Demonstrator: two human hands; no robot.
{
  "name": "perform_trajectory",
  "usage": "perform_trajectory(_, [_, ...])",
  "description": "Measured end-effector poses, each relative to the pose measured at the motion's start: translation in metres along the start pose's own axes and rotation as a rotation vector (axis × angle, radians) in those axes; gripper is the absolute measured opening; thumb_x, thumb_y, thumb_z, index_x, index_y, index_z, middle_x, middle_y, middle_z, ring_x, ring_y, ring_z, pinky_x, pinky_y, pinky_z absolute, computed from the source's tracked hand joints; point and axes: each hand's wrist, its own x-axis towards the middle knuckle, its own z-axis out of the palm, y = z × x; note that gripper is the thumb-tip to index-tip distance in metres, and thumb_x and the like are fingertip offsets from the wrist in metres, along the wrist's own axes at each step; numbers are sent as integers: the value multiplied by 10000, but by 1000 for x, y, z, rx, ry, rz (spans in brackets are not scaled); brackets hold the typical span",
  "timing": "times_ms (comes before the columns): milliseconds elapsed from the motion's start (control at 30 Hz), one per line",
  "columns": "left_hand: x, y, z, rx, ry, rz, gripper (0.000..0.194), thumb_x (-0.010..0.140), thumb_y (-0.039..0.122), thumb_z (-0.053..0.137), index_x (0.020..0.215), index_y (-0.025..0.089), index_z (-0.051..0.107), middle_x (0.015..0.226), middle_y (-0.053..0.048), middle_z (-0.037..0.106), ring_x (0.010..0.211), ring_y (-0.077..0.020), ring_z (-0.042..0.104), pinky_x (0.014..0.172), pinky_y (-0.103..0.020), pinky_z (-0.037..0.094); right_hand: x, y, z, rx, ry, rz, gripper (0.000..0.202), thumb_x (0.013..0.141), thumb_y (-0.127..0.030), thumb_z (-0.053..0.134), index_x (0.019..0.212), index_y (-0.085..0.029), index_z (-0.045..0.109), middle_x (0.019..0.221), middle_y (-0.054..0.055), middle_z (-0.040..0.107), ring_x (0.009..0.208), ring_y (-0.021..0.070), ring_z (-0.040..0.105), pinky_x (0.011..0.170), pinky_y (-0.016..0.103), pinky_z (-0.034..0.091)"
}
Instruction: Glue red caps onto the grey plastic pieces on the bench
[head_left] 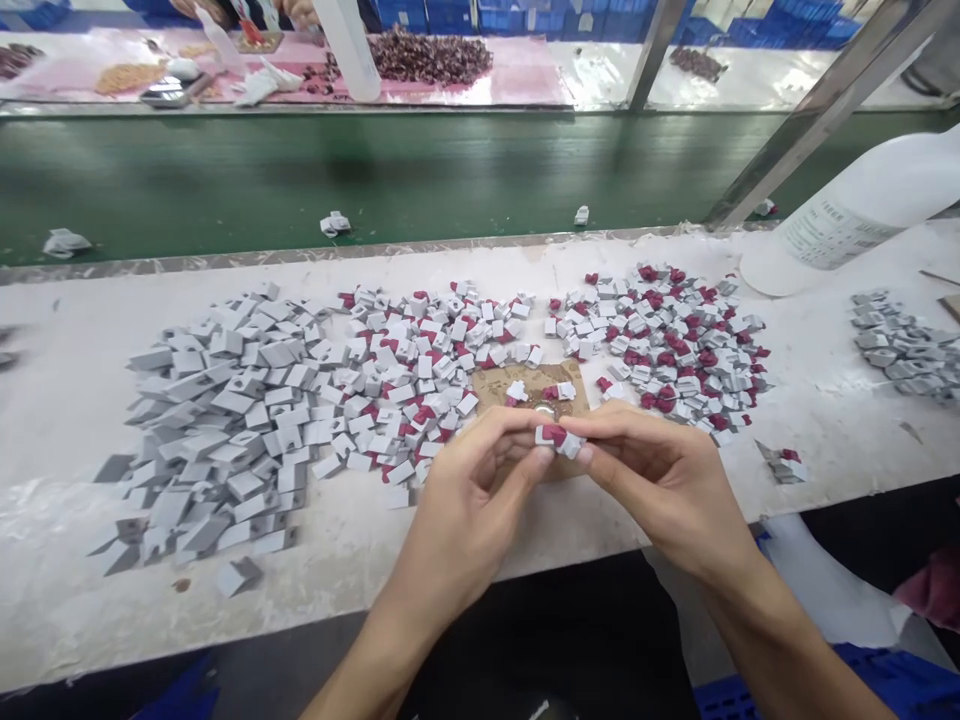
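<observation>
Between the fingertips of my left hand [476, 495] and my right hand [667, 480] is a small grey-and-maroon plastic part [556, 438]. Both hands pinch it, one at each end, over a brown cardboard piece [495, 383]. On that cardboard lie a few similar small parts [517, 391], beside a round shiny thing partly hidden by my fingers. Left of my hands spreads a heap of plain grey blocks [232, 400], which runs into a pile of grey-and-maroon pieces [427, 350]. A second grey-and-maroon pile [675, 340] sits beyond my right hand.
A large white bottle [847, 210] leans at the right, near a small grey pile [904, 345]. Behind the white table runs a green conveyor belt [450, 165] carrying a few parts. A metal post [810, 120] rises at the right. Another person's hands [300, 10] show across the belt.
</observation>
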Motion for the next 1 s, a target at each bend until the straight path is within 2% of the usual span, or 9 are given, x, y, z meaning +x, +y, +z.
perform_trajectory(133, [9, 15, -11, 117, -22, 89, 123, 1102, 344, 754, 1188, 311, 835, 1243, -52, 867, 1104, -262, 851, 965, -401, 741, 14, -11, -2, 58, -81, 19, 259, 1075, -222, 845, 1213, -404, 968, 1130, 12, 913, 1087, 228, 904, 944, 324, 775])
perform_trajectory(233, [37, 38, -31, 240, -104, 95, 107, 1060, 351, 760, 1125, 294, 822, 1105, -54, 864, 1006, -268, 842, 867, -401, 728, 47, -21, -8, -28, -194, 36, 197, 1060, -285, 861, 1174, -400, 973, 1156, -16, 930, 1051, 232, 915, 920, 330, 774])
perform_trajectory(300, [67, 56, -45, 372, -95, 76, 140, 1021, 374, 788, 1109, 269, 817, 1044, -68, 858, 932, -279, 828, 795, -402, 702, 85, -27, -16, -251, -163, 23, 224, 1050, -262, 853, 1218, -365, 961, 1189, -12, 934, 1034, 234, 910, 905, 356, 768])
perform_trajectory(433, [144, 77, -60, 667, 142, 79, 87, 967, 273, 810, 1042, 231, 795, 1095, -104, 849, 986, -297, 785, 839, -412, 658, 193, -19, -27, -776, 123, 112, 310, 1088, -176, 757, 1359, -226, 897, 1400, 112, 891, 1223, 296, 870, 1121, 452, 701])
perform_trajectory(567, [226, 74, -52, 769, 255, 3, 130, 913, 123, 835, 957, 210, 750, 1157, -139, 829, 1129, -316, 766, 1065, -479, 626, 286, 8, -19, -921, 221, 219, 279, 1070, -245, 801, 1282, -75, 863, 1514, 308, 793, 1512, 466, 709, 1301, 611, 544])
perform_trajectory(633, [261, 66, -44, 773, 256, -37, 136, 909, 111, 851, 925, 198, 749, 1131, -156, 824, 1138, -332, 769, 1094, -514, 612, 312, 22, -11, -931, 235, 234, 291, 1062, -293, 839, 1265, -85, 839, 1553, 309, 762, 1544, 458, 675, 1295, 649, 538])
perform_trajectory(833, [334, 43, -25, 755, 195, -127, 128, 979, 223, 910, 1005, 130, 826, 1048, -186, 842, 1142, -388, 811, 1019, -554, 626, 317, 28, -14, -813, 154, 149, 228, 1128, -273, 674, 1024, -117, 804, 1200, 193, 891, 1184, 278, 864, 1120, 376, 617])
perform_trajectory(933, [346, 41, -21, 771, 184, -170, 222, 1057, 304, 875, 1168, 121, 818, 1149, -141, 845, 1131, -318, 825, 1011, -521, 679, 293, 14, -26, -687, 121, 88, 103, 1094, -178, 697, 1160, -119, 750, 1041, 128, 912, 916, 212, 889, 920, 312, 676])
perform_trajectory(1000, [342, 44, -23, 797, 178, -183, 286, 1080, 357, 872, 1258, 147, 797, 1225, -112, 833, 1110, -269, 822, 990, -482, 714, 269, 3, -35, -613, 103, 70, 166, 1033, -136, 779, 1194, -128, 741, 952, 107, 908, 778, 211, 874, 790, 318, 698])
